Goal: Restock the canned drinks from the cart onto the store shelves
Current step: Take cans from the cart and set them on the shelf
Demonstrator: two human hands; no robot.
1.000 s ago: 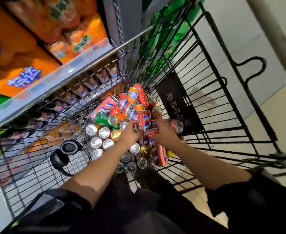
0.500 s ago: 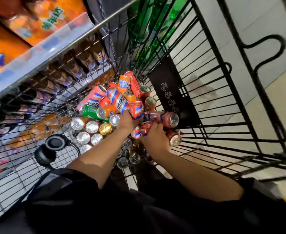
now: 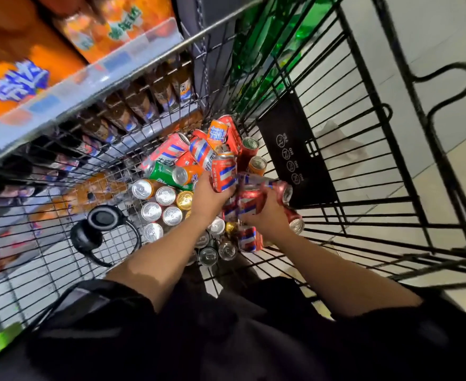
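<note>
Both my arms reach down into a black wire cart (image 3: 363, 166) holding several drink cans. My left hand (image 3: 208, 198) grips an upright red-orange can with blue and white stripes (image 3: 223, 173), lifted above the pile. My right hand (image 3: 267, 215) holds red striped cans (image 3: 243, 203) bunched against its palm; how many is blurred. More orange, red and green cans (image 3: 171, 174) lie heaped at the far end, and silver-topped cans (image 3: 166, 196) stand upright to the left of my hands.
A black round device with a cord (image 3: 100, 224) lies on the cart floor at left. Store shelves (image 3: 61, 92) run along the left with orange bottles above and brown bottles (image 3: 133, 105) below. Pale tiled floor (image 3: 432, 188) lies to the right.
My left hand has closed round a red striped can and raised it off the pile. My right hand has gathered red cans and shifted slightly. The view tilted downward and left.
</note>
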